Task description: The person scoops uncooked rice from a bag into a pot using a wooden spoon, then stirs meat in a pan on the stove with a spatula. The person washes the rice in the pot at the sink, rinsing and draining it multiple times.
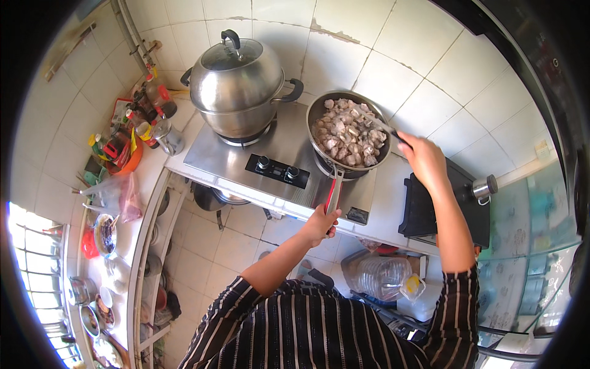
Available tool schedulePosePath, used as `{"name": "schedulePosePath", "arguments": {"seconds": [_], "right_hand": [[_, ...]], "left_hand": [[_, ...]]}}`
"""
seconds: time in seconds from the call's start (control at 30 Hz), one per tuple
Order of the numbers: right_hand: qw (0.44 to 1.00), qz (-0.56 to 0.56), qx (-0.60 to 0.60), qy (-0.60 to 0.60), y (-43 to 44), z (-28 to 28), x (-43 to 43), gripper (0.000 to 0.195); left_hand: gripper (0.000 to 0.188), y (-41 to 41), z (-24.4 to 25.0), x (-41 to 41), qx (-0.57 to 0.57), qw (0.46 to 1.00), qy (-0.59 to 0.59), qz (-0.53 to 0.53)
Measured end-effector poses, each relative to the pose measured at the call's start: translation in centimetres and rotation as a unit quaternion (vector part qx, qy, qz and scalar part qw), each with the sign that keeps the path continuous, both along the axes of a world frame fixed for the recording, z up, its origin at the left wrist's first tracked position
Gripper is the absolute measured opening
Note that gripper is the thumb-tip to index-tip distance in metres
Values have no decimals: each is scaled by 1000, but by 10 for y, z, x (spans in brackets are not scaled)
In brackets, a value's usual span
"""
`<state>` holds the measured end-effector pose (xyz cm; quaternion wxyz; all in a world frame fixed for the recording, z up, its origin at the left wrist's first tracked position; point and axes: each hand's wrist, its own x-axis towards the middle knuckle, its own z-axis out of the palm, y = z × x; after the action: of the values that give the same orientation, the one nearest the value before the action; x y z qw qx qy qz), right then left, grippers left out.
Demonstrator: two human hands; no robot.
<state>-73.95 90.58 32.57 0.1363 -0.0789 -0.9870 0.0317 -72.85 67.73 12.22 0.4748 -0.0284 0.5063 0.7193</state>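
Observation:
My left hand (321, 224) grips the red-and-metal handle (335, 189) of a frying pan (315, 108) on the right burner of a gas hob (216, 157). Chunks of pale, browned meat (348, 133) fill the pan. In my right hand (426, 161) is the dark grip of a metal spatula (379, 122), reaching over the pan's right rim. Its blade is partly hidden among the meat. A large lidded steel steamer pot (237, 83) stands on the left burner, apart from both hands.
Sauce bottles (159, 94) and a steel canister (168, 137) crowd the left corner. Along the left counter are a plastic bag (131, 196) and a bowl of dark food (106, 235). A black appliance (465, 207) sits at the right. Below the counter lies a large plastic bottle (382, 276).

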Motion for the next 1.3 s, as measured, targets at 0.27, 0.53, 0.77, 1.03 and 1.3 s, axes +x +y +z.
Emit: {"name": "schedulePosePath", "arguments": {"seconds": [0.27, 0.53, 0.77, 1.03, 1.3], "right_hand": [[993, -91, -12, -73, 42, -40, -135, 30], [974, -67, 30, -214, 5, -31, -124, 28], [992, -43, -48, -109, 33, -31, -12, 33], [981, -85, -173, 21, 8, 4, 83, 33], [965, -124, -218, -74, -18, -19, 120, 31]], "left_hand": [[28, 2, 2, 1, -10, 1000, -1, -5], [27, -1, -3, 1, 1, 1000, -4, 9], [26, 8, -3, 1, 4, 1000, -14, 7], [32, 8, -7, -1, 4, 1000, -11, -5], [26, 5, 0, -1, -14, 1000, -16, -12]]}}
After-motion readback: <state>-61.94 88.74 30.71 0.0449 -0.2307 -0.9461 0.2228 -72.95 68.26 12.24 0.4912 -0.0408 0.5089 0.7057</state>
